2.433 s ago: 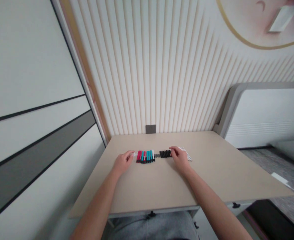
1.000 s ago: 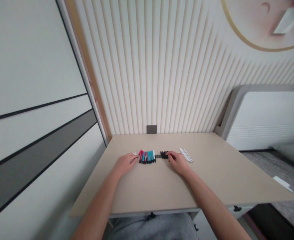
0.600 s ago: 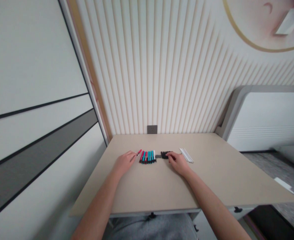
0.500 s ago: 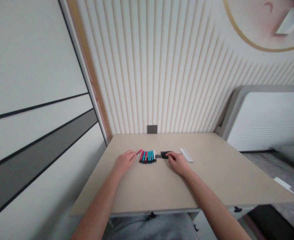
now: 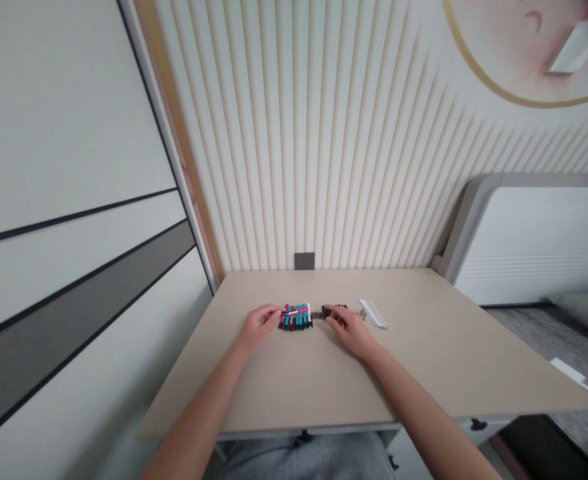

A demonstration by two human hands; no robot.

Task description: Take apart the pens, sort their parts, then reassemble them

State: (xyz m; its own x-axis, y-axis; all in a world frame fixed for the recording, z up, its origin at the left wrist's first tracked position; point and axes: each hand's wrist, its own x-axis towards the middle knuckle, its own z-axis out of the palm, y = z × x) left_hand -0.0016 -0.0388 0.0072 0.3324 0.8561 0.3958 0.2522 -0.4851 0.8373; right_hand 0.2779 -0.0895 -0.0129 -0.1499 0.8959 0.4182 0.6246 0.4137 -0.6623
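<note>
My left hand (image 5: 260,327) pinches a pen (image 5: 295,311) by its dark end. The pen has a pinkish-red tip end and a pale middle, and it lies level above a row of red, teal and white pen barrels (image 5: 299,321) with black ends. My right hand (image 5: 348,328) is over a row of short black pen parts (image 5: 343,307) and covers most of them. Its thumb and fingers close around a black piece at the row's left end. Small dark grey pieces (image 5: 317,315) lie between the two rows.
Several thin white sticks (image 5: 373,313) lie right of my right hand, with small metallic bits (image 5: 362,313) beside them. Everything rests on a beige table (image 5: 304,380). Behind it stands a ribbed wall with a dark socket (image 5: 305,261); a white cabinet (image 5: 74,320) flanks the left.
My left hand has moved right, bringing the pen over the barrel row and turning it nearly level. My right hand has shifted left to the near end of the black parts, uncovering the metallic bits.
</note>
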